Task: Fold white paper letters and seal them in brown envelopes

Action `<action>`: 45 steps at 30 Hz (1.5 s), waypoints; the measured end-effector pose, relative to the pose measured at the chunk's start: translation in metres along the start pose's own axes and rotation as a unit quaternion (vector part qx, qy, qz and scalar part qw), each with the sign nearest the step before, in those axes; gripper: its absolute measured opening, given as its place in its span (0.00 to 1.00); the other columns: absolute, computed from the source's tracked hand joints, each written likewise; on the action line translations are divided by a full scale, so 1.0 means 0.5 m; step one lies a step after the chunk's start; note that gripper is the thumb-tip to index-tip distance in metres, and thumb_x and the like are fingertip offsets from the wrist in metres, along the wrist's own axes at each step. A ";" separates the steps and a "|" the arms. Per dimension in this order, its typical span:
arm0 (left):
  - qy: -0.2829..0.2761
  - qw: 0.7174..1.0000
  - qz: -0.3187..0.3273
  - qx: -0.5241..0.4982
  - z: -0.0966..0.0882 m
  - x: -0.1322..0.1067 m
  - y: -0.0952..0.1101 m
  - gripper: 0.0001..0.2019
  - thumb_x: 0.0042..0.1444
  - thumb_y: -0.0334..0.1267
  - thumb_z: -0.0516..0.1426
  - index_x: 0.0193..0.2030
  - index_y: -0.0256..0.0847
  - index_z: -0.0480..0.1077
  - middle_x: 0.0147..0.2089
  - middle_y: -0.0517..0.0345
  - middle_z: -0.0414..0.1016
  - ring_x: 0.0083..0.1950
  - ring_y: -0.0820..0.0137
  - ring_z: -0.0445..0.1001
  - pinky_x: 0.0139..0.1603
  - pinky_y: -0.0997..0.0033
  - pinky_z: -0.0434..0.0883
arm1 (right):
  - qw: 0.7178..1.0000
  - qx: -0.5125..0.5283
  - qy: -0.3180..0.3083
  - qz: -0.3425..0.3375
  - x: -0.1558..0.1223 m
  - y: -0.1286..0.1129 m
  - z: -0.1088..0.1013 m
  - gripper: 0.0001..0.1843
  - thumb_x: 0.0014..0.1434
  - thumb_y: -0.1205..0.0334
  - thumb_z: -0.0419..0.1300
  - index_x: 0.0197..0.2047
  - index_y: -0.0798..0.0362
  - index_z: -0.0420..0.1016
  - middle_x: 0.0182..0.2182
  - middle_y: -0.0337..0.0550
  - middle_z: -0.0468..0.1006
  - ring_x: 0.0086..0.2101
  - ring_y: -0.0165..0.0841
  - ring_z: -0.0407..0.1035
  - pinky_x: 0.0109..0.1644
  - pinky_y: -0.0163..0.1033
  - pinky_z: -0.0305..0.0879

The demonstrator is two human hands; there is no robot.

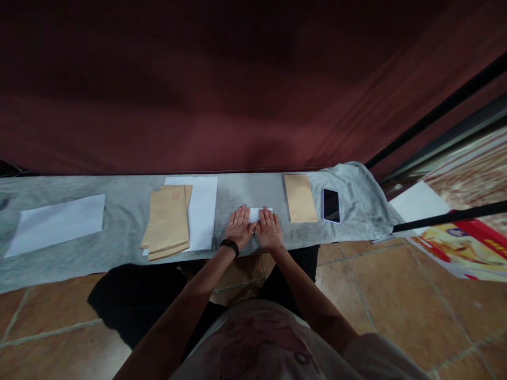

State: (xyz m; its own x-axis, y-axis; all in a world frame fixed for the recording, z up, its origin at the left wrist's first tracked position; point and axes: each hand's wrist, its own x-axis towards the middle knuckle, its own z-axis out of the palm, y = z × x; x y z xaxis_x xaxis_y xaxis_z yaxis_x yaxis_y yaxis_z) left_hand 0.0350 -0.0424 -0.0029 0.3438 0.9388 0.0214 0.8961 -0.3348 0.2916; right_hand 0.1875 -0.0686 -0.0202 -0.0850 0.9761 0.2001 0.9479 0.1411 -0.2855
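Observation:
A small folded white paper (255,215) lies on the grey cloth, largely covered by my hands. My left hand (239,228) rests flat on its left part, fingers stretched away from me. Over its right part my right hand (270,229) lies flat too, and the two thumbs meet near the middle. Just right of my right hand is a single brown envelope (301,198). To the left of my left hand, several brown envelopes (168,219) are stacked partly over white sheets (204,211).
A grey cloth (127,211) covers the long narrow surface. Another white sheet (59,221) lies at far left. A phone (331,205) sits right of the single envelope. Behind rises a dark red panel (222,142). A colourful printed box (467,245) stands beyond the right end, above the tiled floor.

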 end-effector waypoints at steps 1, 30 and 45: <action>0.003 1.000 -0.005 0.001 -0.001 -0.004 -0.005 0.33 0.69 0.46 0.45 0.76 0.30 0.49 0.78 0.41 0.49 0.79 0.58 0.45 0.78 0.51 0.44 | 1.000 -0.001 0.005 0.003 -0.001 0.000 0.000 0.31 0.73 0.57 0.46 0.73 0.63 0.54 0.72 0.58 0.56 0.71 0.45 0.48 0.73 0.54 0.43; -0.011 0.999 0.045 0.014 0.022 -0.083 0.031 0.30 0.67 0.32 0.39 0.75 0.29 0.49 0.77 0.45 0.51 0.79 0.64 0.45 0.77 0.56 0.49 | 0.997 0.038 -0.002 -0.060 -0.053 -0.033 -0.007 0.29 0.74 0.55 0.44 0.73 0.58 0.57 0.70 0.52 0.61 0.69 0.39 0.54 0.73 0.49 0.48; 0.015 0.997 -0.041 -0.061 -0.019 -0.075 -0.017 0.27 0.68 0.41 0.46 0.71 0.33 0.60 0.74 0.43 0.59 0.75 0.57 0.57 0.74 0.52 0.54 | 0.999 -0.014 0.032 -0.028 -0.083 0.048 -0.027 0.31 0.74 0.54 0.46 0.73 0.62 0.55 0.70 0.57 0.61 0.68 0.46 0.56 0.72 0.53 0.49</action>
State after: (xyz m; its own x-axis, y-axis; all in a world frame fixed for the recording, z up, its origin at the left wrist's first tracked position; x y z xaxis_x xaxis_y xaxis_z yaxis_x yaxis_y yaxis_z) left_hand 0.0118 -0.0739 0.0027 0.2609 0.9651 0.0218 0.8792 -0.2468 0.4074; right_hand 0.2181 -0.1080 -0.0230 -0.1193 0.9540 0.2750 0.9503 0.1899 -0.2468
